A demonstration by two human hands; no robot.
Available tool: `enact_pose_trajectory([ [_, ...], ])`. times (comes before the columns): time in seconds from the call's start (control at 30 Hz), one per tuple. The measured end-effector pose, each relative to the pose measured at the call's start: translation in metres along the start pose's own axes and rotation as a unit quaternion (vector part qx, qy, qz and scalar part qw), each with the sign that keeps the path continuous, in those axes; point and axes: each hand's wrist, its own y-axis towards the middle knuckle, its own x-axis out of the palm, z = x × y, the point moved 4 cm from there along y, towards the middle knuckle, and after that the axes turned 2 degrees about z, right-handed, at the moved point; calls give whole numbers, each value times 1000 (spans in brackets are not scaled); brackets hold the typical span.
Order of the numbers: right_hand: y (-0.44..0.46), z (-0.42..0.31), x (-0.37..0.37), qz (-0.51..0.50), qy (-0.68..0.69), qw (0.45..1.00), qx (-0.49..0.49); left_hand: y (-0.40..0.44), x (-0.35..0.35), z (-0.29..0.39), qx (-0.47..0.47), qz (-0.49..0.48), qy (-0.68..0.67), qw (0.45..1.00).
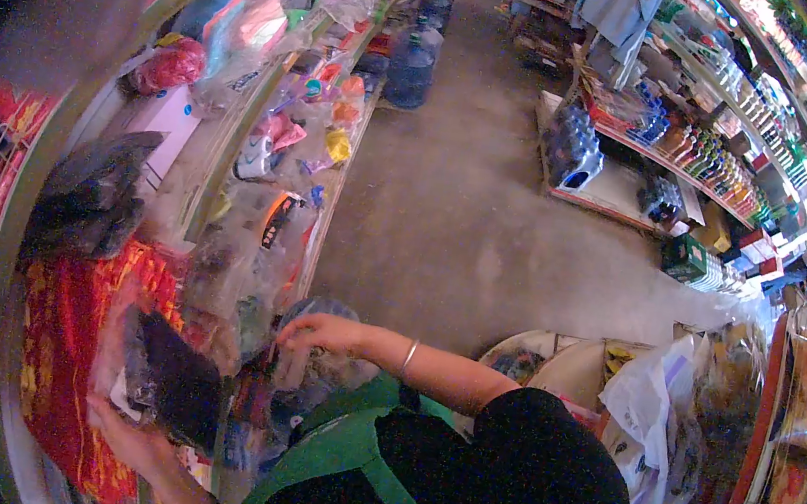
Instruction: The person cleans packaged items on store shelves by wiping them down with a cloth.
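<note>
My left hand (122, 431) is at the lower left, blurred, with its fingers against a dark packet (174, 380) in clear plastic that shows a white patch. It appears to hold the packet by its lower left edge. Behind the packet hangs red and yellow patterned cloth or wrapping (75, 343). My right hand (323, 332), with a silver bangle on the wrist, is held in front of my body near the shelf edge. Its fingers are loosely bent and apart, with nothing visible in them. Just below it is clear plastic (313, 377), partly hidden by the hand.
Shelves on the left carry bagged goods, a red bundle (170, 64) and a black plastic bag (93, 194). Large blue water bottles (409, 69) stand on the aisle floor (473, 180). Shelves of bottles (688, 151) and a low wooden platform (622, 193) line the right. A white bag (646, 413) hangs nearby.
</note>
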Motion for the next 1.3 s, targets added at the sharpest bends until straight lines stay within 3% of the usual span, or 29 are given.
enact_pose_trajectory([
  [0.17,-3,1,-5,37,86,995,18,-2,-2,-1,-6,-1,-72,997],
  [0.23,8,15,-7,33,135,990,11,4,-6,-7,46,-43,-28,998],
  [0.3,17,27,-5,34,173,984,6,10,-11,-16,32,-64,-42,997],
  [0.37,17,22,-1,40,201,979,1,8,-10,-19,-50,-64,-113,990],
  [0.47,-1,-8,11,20,281,957,66,10,-15,-19,19,-21,-18,999],
  [0.5,-13,-36,9,31,127,989,-75,10,-15,-21,30,-11,-7,999],
  [0.53,-31,-65,12,33,-30,976,-212,6,-14,-21,23,-3,-24,999],
  [0.6,-52,-113,29,34,-109,944,-309,-3,-8,-11,-12,-9,-58,998],
  [0.63,-58,-132,44,24,-33,963,-265,-9,-4,0,-39,-15,-73,996],
  [0.67,-59,-147,54,13,37,976,-213,-9,0,-4,-33,-80,-36,996],
  [0.7,-32,-142,63,-6,212,969,-128,-14,6,4,8,-100,-1,995],
  [0.73,-6,-136,73,3,389,920,-45,-13,12,-2,-65,-130,-118,982],
  [0.77,-6,-158,81,-60,401,907,-114,-26,20,16,18,-142,-93,985],
  [0.8,-3,-181,89,-13,254,941,-224,-29,28,12,-32,-131,-143,980],
  [0.83,-7,-199,96,42,102,937,-332,-35,46,24,-12,-226,-186,956],
  [0.87,-3,-209,105,62,-31,909,-410,-28,48,17,-36,-153,-195,968],
  [0.93,-1,-217,135,98,-246,806,-529,-29,37,19,-1,-92,-147,985],
  [0.97,-3,-219,141,105,-339,743,-568,-22,39,18,69,-119,-59,989],
  [1.0,-3,-218,145,100,-334,736,-580,-4,29,7,135,-142,32,980],
  [1.03,-8,-209,150,95,-328,730,-592,-2,28,6,108,-196,-6,975],
  [1.07,-11,-199,154,91,-322,725,-602,-3,29,13,76,-248,-40,965],
  [1.1,-14,-190,154,110,-330,709,-613,-10,36,21,-48,-321,-204,924],
  [1.2,-11,-147,149,142,-328,681,-639,-27,53,59,-74,-226,-346,907],
  [1.3,13,-90,142,41,-414,718,-558,-27,52,75,-99,-185,-437,875],
])
